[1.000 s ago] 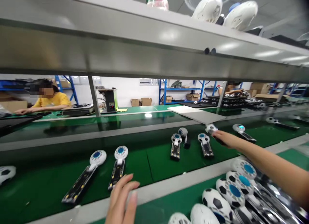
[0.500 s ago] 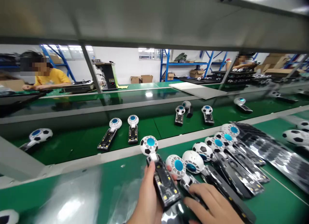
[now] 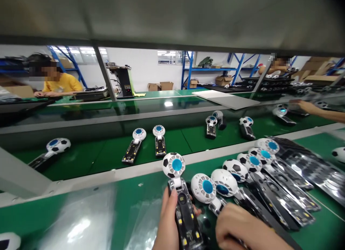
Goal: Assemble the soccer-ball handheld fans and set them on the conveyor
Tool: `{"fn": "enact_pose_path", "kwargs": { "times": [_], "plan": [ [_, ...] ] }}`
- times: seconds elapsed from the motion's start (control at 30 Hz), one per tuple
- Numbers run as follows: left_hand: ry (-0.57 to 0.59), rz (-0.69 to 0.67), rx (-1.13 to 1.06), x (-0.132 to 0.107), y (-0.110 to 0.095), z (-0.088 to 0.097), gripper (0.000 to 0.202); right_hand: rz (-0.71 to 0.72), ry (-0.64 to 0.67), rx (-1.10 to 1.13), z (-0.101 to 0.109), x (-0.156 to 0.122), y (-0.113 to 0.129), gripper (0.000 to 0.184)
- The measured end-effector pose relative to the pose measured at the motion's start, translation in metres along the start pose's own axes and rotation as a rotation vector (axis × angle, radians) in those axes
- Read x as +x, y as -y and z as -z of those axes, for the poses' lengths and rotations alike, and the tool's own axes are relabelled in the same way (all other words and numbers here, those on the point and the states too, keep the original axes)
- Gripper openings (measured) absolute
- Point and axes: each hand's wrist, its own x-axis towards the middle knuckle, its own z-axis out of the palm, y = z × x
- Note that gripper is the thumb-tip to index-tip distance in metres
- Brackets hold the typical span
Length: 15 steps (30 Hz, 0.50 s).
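Observation:
My left hand [image 3: 167,221] is closed around a soccer-ball-headed device [image 3: 188,221]. Its black body under clear plastic shows small yellow squares, and its white ball head with a blue disc points away from me. My right hand [image 3: 242,226] is curled, knuckles up, against the lower body of a second soccer-ball-headed device [image 3: 203,188] on the bench. Its fingertips are hidden, so what they grip cannot be made out. To the right of that one, several like devices [image 3: 253,163] lie side by side, bodies toward me.
Beyond the bench's pale rail, a green conveyor [image 3: 102,149] carries several more such devices. Clear plastic sheets [image 3: 81,221] lie at left, clear plastic pieces [image 3: 309,167] at right. A grey shelf [image 3: 172,19] hangs overhead. A co-worker's hand [image 3: 306,106] reaches over the belt.
My right-hand fingers went from stretched over the second device's body to curled. The held device turned more upright in view. A co-worker's arm came in at right. The view shifted slightly.

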Motion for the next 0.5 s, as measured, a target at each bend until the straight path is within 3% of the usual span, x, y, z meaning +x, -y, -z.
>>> {"fn": "enact_pose_path", "kwargs": {
  "times": [0.1, 0.23, 0.5],
  "plan": [
    [-0.028, -0.051, 0.051, 0.003, 0.002, 0.002, 0.044, -0.09, -0.1, 0.196, 0.014, 0.024, 0.009, 0.02],
    [-0.092, -0.084, 0.116, -0.002, 0.002, 0.003, 0.048, -0.126, -0.139, 0.28, 0.005, 0.049, 0.017, 0.023],
    [-0.195, -0.062, 0.234, -0.008, 0.005, 0.015, 0.044, -0.081, -0.159, 0.262, -0.006, 0.05, 0.02, 0.025]
  ]
}}
